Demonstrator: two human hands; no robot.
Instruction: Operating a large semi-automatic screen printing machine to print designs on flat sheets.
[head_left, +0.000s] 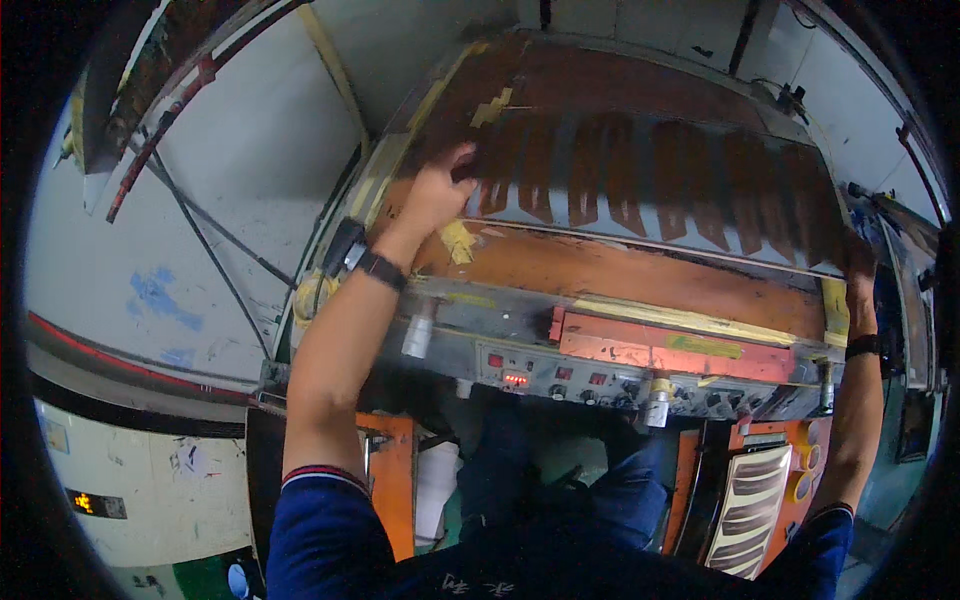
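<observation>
A wide sheet point(655, 208) with a row of brown, leaf-like shapes on a pale ground lies across the brown bed of a printing table point(560, 262). The upper part of the sheet is dark and smeared by motion. My left hand point(440, 195) is at the sheet's left end, thumb and forefinger apart, with nothing visible between them. Whether it touches the sheet, I cannot tell. At the sheet's right end is my right hand point(859, 268), dark and blurred, its fingers not clear.
Along the table's front runs a control panel point(560, 380) with knobs and red lights. Above it lies a reddish bar point(670, 345). Yellow tape point(458, 240) is stuck on the bed. Below right stands a striped panel point(750, 510) with similar leaf-like shapes. Metal rods point(215, 235) slant at left.
</observation>
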